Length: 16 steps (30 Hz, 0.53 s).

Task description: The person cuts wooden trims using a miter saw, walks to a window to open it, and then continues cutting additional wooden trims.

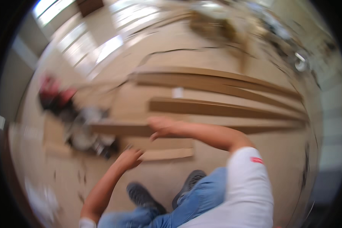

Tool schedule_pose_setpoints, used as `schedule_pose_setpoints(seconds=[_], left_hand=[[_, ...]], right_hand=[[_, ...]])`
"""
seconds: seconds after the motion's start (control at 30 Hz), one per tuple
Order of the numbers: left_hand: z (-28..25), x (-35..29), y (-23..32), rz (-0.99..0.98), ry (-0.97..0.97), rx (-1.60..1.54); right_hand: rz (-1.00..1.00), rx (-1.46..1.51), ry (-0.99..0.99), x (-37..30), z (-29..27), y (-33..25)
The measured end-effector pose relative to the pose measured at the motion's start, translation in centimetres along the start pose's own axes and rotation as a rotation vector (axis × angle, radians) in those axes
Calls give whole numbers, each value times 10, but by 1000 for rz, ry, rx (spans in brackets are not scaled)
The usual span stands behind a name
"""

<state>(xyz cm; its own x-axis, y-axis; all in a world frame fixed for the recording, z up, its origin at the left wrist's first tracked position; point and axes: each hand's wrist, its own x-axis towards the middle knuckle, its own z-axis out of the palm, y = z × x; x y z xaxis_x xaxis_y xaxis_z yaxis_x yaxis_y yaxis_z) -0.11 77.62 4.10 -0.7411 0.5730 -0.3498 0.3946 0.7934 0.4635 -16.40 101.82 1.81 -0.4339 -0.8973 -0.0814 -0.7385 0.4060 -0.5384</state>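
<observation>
My right hand [164,127] grips a long brown board [131,130], its thumb down over the near face and its fingers across the top edge. The board's left end reaches a miter saw [85,131] with red and black parts, blurred by motion. My left hand [130,159] is below the board, near the saw, with its fingers curled. A small dark tip shows at those fingers, too blurred to name. A short flat light-brown piece [167,154] lies just right of my left hand.
Beyond the held board lie more long brown boards [201,106], their right ends drawn together. A small white piece [178,92] lies among them. A dark cord [171,51] crosses the floor farther off. Blurred clutter [277,36] stands at the far right. My shoes [142,195] are close below.
</observation>
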Motion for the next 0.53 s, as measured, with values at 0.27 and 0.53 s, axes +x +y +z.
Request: schedule_pose_setpoints(seconds=[0.27,0.53], left_hand=[[10,-42,-21,-34,314,50],[-34,-40,-72,-157,884,318]], right_hand=[[-81,-23,74,64,21,-90],[98,-247,-113,92,19,-83]])
